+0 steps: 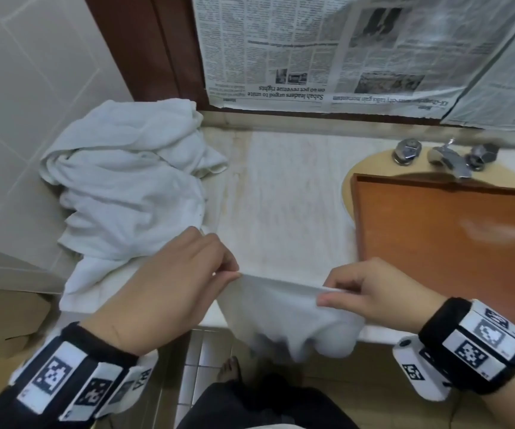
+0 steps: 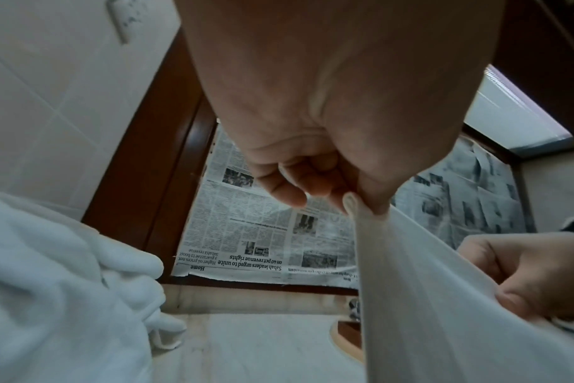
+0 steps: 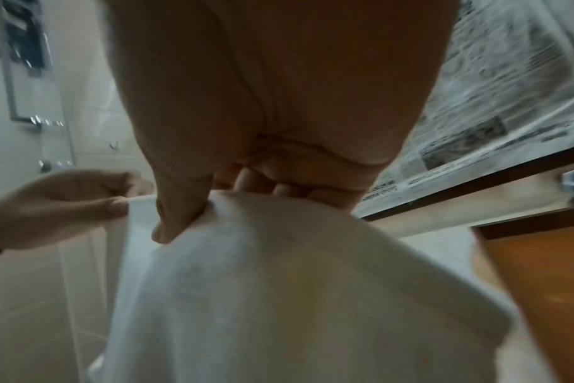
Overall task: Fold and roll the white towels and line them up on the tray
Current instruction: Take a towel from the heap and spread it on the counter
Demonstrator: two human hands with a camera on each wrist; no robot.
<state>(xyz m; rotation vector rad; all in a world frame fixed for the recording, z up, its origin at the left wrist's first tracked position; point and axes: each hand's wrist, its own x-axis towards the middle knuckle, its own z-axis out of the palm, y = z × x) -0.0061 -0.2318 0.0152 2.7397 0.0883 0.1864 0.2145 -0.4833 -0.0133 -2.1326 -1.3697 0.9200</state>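
A small white towel [image 1: 290,317] hangs in the air at the counter's front edge, stretched between both hands. My left hand [image 1: 188,274] pinches its left top corner between thumb and forefinger. My right hand [image 1: 364,292] pinches the right top corner, with the cloth [image 3: 279,272] draping below it. In the left wrist view the towel [image 2: 443,298] runs taut from my left hand [image 2: 354,204] toward my right hand [image 2: 521,274]. A heap of crumpled white towels [image 1: 129,181] lies on the counter at the left. The brown wooden tray [image 1: 454,243] rests over the sink at the right and holds nothing.
The pale marble counter [image 1: 287,193] lies between the heap and the tray. A chrome tap [image 1: 448,159] with two knobs stands behind the tray. Newspaper [image 1: 327,48] covers the mirror behind. A cardboard box [image 1: 5,323] sits at the lower left, tiled floor below.
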